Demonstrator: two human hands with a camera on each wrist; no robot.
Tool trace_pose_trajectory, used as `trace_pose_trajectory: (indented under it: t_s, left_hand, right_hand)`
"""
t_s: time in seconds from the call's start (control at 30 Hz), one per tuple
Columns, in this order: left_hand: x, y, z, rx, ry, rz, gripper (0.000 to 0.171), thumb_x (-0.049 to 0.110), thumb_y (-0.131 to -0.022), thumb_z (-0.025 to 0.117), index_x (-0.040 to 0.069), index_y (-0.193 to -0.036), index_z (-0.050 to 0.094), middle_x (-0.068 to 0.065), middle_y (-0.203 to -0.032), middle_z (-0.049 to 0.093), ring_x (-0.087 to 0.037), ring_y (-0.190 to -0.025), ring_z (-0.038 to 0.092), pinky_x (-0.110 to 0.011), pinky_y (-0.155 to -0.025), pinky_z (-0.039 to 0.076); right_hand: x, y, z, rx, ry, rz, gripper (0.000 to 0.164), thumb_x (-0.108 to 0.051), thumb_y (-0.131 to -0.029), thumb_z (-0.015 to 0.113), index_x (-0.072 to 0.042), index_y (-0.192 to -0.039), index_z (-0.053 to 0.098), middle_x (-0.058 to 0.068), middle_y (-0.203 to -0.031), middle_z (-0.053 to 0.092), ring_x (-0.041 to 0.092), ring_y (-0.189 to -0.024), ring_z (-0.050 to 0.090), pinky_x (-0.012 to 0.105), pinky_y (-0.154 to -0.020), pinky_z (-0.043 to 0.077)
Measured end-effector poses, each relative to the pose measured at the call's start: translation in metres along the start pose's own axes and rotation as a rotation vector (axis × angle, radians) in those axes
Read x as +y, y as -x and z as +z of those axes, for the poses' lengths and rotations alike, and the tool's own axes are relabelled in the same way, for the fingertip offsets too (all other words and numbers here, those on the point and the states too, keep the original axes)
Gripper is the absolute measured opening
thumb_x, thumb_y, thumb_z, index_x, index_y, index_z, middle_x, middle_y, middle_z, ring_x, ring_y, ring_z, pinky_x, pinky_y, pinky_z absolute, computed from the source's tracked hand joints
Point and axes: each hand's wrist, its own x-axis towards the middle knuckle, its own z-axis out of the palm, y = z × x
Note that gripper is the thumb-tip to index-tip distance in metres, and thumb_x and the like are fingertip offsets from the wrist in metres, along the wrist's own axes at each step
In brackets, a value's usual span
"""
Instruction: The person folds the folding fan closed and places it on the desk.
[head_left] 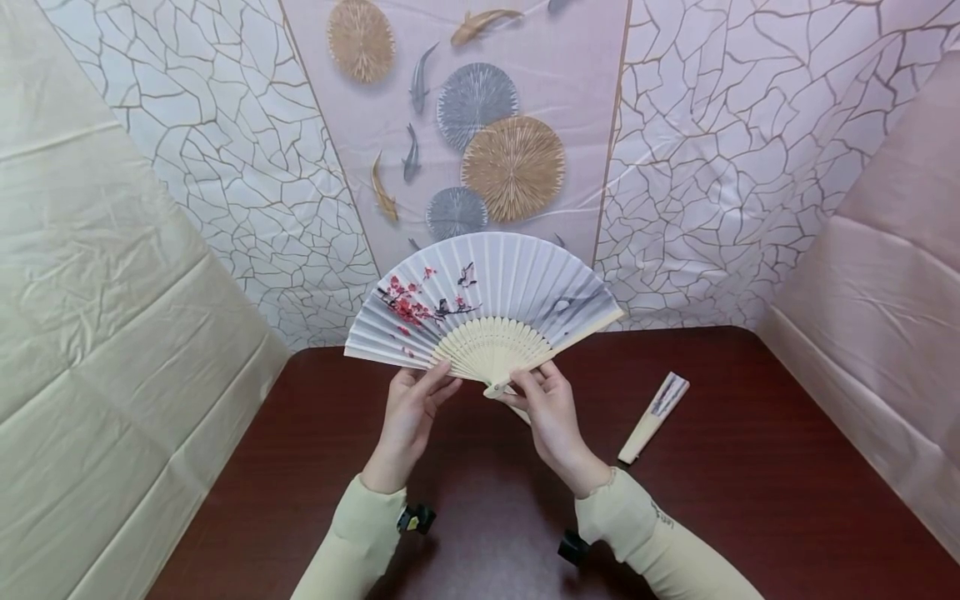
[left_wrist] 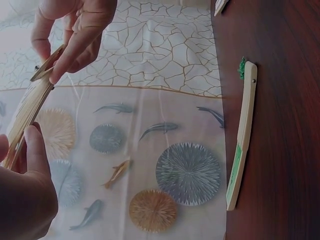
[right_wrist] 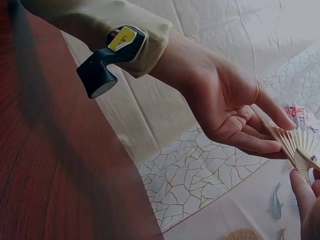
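A folding fan (head_left: pixel 517 279), spread wide, is held up over the table, its pale leaf painted with red blossoms and its ribs (head_left: pixel 491 346) cream-coloured. My left hand (head_left: pixel 405 421) pinches its left edge between thumb and fingers. Near the pivot, my right hand (head_left: pixel 551 417) grips the right guard stick. Seen from the left wrist, the fan (left_wrist: pixel 30 110) is almost edge-on, between the left hand (left_wrist: pixel 30 195) and the right hand (left_wrist: pixel 75 35). In the right wrist view, the left thumb lies on the ribs (right_wrist: pixel 295 145), and part of the right hand (right_wrist: pixel 305 197) shows at the corner.
A folded fan (head_left: pixel 654 417) lies on the dark red table (head_left: pixel 750 500) to the right. Another folded fan (left_wrist: pixel 242 135), with green on it, lies behind the hands, mostly hidden in the head view. Patterned cloth (head_left: pixel 675 167) hangs behind the table, with plain cloth at both sides.
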Motion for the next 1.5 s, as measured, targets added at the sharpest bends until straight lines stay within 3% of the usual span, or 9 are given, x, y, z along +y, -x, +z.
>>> trace_pose_trajectory:
  t_s: [0.73, 1.1, 1.3, 1.5]
  left_hand:
    - [-0.0022, 0.0011, -0.0012, -0.023, 0.006, -0.016, 0.035, -0.004, -0.097, 0.059, -0.001, -0.132, 0.054, -0.009, -0.115, 0.067, -0.014, -0.093, 0.069, -0.042, -0.097, 0.054]
    - [-0.0028, 0.0014, -0.0019, -0.044, -0.010, -0.024, 0.036, -0.002, -0.097, 0.061, -0.002, -0.133, 0.055, -0.008, -0.116, 0.068, -0.015, -0.101, 0.067, -0.033, -0.093, 0.056]
    - [-0.0037, 0.0010, -0.0022, -0.036, -0.026, -0.033, 0.039, 0.000, -0.097, 0.063, -0.002, -0.135, 0.055, -0.008, -0.117, 0.067, -0.015, -0.101, 0.068, -0.040, -0.099, 0.053]
    - [-0.0045, 0.0013, -0.0030, -0.035, -0.039, -0.033, 0.039, 0.000, -0.097, 0.063, -0.002, -0.134, 0.055, -0.008, -0.117, 0.068, -0.016, -0.101, 0.068, -0.044, -0.101, 0.051]
  right_hand:
    - [0.0003, 0.0028, -0.0029, -0.020, 0.000, 0.058, 0.029, 0.007, -0.097, 0.050, 0.007, -0.126, 0.053, 0.005, -0.094, 0.069, 0.015, -0.084, 0.069, 0.034, -0.075, 0.062]
    - [0.0022, 0.0020, -0.0029, -0.027, 0.019, 0.050, 0.027, 0.006, -0.096, 0.053, 0.005, -0.123, 0.055, 0.004, -0.088, 0.066, 0.013, -0.081, 0.069, 0.033, -0.075, 0.062]
    - [0.0029, 0.0022, -0.0039, -0.034, 0.023, 0.049, 0.029, 0.007, -0.096, 0.051, 0.004, -0.124, 0.056, 0.006, -0.094, 0.067, 0.014, -0.083, 0.069, 0.034, -0.076, 0.062]
    - [0.0036, 0.0020, -0.0055, -0.033, 0.040, 0.058, 0.026, 0.008, -0.096, 0.052, 0.006, -0.122, 0.055, 0.006, -0.088, 0.065, 0.014, -0.081, 0.069, 0.033, -0.073, 0.062]
